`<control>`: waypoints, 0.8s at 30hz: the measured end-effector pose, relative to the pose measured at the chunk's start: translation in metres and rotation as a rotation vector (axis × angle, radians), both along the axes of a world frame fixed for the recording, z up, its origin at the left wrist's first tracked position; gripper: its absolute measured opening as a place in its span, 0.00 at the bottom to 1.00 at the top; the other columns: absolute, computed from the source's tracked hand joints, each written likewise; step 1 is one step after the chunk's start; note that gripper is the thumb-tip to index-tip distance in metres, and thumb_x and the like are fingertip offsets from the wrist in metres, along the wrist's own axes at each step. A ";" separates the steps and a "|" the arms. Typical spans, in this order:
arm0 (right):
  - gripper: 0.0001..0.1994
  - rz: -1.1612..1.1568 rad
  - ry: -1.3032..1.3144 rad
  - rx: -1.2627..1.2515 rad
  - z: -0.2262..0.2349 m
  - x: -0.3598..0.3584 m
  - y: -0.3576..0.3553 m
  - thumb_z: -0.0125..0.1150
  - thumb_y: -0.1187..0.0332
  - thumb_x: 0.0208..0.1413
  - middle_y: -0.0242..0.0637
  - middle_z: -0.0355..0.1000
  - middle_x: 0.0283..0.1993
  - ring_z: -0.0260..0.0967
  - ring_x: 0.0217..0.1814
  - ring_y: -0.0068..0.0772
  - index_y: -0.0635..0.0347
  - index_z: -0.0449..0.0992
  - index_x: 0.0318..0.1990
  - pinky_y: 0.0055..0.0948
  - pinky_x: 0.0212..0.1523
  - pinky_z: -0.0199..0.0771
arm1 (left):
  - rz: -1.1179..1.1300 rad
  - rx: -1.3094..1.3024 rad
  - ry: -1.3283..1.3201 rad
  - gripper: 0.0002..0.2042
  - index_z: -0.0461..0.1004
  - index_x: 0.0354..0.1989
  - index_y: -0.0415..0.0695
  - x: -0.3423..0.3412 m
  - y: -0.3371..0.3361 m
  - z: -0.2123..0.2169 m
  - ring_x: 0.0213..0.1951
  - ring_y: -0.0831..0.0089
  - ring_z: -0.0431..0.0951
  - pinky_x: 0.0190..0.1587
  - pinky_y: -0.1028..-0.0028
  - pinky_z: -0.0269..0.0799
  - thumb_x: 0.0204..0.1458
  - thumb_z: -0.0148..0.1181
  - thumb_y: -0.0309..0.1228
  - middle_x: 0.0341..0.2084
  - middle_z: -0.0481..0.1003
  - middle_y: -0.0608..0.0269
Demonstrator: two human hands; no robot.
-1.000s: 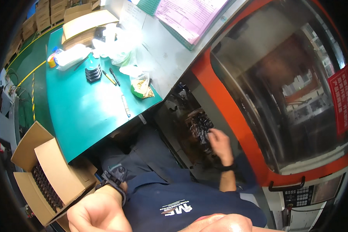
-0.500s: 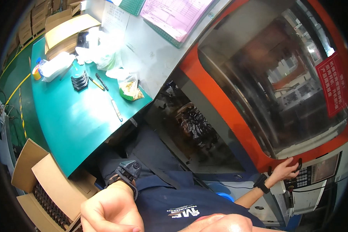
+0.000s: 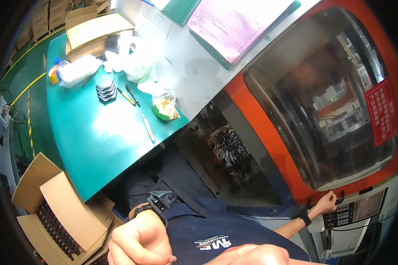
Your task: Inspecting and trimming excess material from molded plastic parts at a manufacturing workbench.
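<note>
— Since a second ago, what is shifting? Then the right hand [image 3: 327,203] was down among the dark moulded parts in the machine's open bay.

— Now it is reaching far out to the right, and its fingers are curling round the black handle [image 3: 339,197] at the lower edge of the orange-framed sliding door with the large window [image 3: 323,101]. Half a second ago it was already arriving at that spot; now the grip is looking settled, fingers wrapped on the handle.

— And the other hand?

— The left hand [image 3: 139,240] is resting close to the body near the lower edge, loosely closed into a fist and holding nothing I can see. It is barely moving between frames, with a black watch [image 3: 161,201] sitting on its wrist.

— What does that suggest?

— I am judging that the reach into the bay is over and the door is now being handled; the bay [image 3: 227,154] is still standing open, with the cluster of dark parts hanging inside.

— Anything nearby?

— An open cardboard box of black parts [image 3: 53,225] is sitting at lower left, beside the green table [image 3: 88,145], which is carrying a small stack of black pieces [image 3: 105,92], pens and a bag of small brass bits [image 3: 166,106]. A grey keypad panel [image 3: 340,216] is sitting just below the gripped handle.
</note>
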State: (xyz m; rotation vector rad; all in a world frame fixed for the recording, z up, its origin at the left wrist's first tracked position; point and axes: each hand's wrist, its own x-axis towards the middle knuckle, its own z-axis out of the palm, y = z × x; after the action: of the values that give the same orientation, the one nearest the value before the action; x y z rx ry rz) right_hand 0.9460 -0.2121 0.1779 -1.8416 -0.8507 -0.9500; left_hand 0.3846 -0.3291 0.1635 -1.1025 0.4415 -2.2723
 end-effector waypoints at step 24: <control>0.04 0.856 0.162 -0.405 -0.081 -0.160 -0.067 0.56 0.77 0.54 0.44 0.76 0.36 0.73 0.39 0.44 0.66 0.76 0.35 0.34 0.43 0.72 | -0.270 -1.397 0.304 0.14 0.68 0.45 0.36 0.200 0.243 -0.047 0.44 0.51 0.73 0.48 0.62 0.67 0.55 0.57 0.32 0.39 0.73 0.48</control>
State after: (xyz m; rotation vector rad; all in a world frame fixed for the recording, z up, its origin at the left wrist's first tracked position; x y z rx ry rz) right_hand 0.7855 -0.2787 0.0971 -1.5753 -1.6205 -0.0865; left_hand 0.5843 -0.0858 0.1168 -2.0898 -1.1686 -2.5532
